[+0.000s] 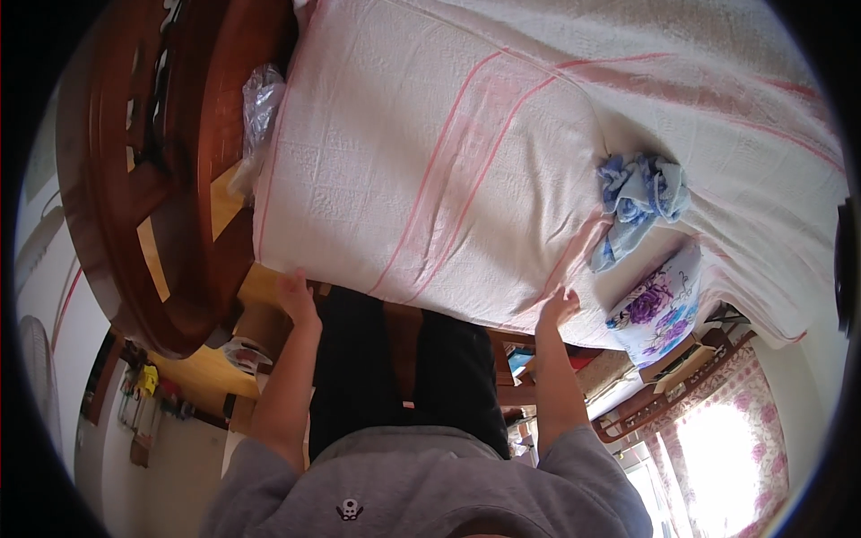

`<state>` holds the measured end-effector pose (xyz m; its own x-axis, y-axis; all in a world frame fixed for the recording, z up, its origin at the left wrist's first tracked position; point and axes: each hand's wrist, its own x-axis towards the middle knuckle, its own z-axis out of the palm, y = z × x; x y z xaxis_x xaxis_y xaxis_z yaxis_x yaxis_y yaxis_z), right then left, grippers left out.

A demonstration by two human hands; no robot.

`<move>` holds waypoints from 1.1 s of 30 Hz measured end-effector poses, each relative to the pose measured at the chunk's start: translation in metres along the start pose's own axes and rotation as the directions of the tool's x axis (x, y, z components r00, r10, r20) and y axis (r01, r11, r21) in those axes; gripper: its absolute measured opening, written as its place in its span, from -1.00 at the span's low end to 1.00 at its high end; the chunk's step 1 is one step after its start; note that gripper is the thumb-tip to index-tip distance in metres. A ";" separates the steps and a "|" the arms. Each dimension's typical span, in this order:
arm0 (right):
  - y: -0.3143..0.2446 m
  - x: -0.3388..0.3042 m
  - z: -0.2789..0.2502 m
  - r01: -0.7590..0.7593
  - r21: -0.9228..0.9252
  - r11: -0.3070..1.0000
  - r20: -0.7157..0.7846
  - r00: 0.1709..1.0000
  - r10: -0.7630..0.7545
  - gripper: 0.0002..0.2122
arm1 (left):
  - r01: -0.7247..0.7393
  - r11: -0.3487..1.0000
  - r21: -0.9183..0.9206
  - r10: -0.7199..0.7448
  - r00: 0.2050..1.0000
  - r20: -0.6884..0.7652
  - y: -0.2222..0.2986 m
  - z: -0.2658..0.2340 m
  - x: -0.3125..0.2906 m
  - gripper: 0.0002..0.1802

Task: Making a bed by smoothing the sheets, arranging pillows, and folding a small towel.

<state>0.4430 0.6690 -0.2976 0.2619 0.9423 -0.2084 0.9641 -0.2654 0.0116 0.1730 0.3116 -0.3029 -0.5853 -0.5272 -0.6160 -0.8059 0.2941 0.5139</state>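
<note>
Bedspread [359, 161], blue cloth [644, 193] atop, wooden bedframe [190, 170]

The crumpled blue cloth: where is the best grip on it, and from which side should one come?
Probably its narrower near end, coming from the person's side: this part of the crumpled blue cloth trails out of the bunched folds toward the right hand.

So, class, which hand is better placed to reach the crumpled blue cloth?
Likely the right hand, nearer the blue cloth; the left hand is by the near left corner of the white cover.
</note>
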 end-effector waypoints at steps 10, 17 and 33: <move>0.076 0.048 0.005 0.218 -0.170 0.961 0.416 0.900 -0.131 -0.74 | 0.080 0.996 -0.028 -0.078 0.995 0.063 -0.010 -0.022 0.051 -0.91; 0.044 0.047 -0.018 0.380 -0.301 0.875 0.472 0.856 -0.209 -0.77 | 0.049 0.995 0.084 -0.048 0.999 -0.013 -0.012 -0.047 0.089 -0.92; -0.058 0.065 -0.021 0.626 -0.168 0.762 -0.035 0.768 -0.639 -0.67 | -0.864 0.042 0.501 0.751 0.358 0.555 0.090 0.033 0.013 -0.49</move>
<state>0.4054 0.7504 -0.2909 -0.4132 0.9009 -0.1329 0.9057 0.4218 0.0427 0.0901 0.3572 -0.2846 -0.8646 0.4743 -0.1657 0.4270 0.8675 0.2552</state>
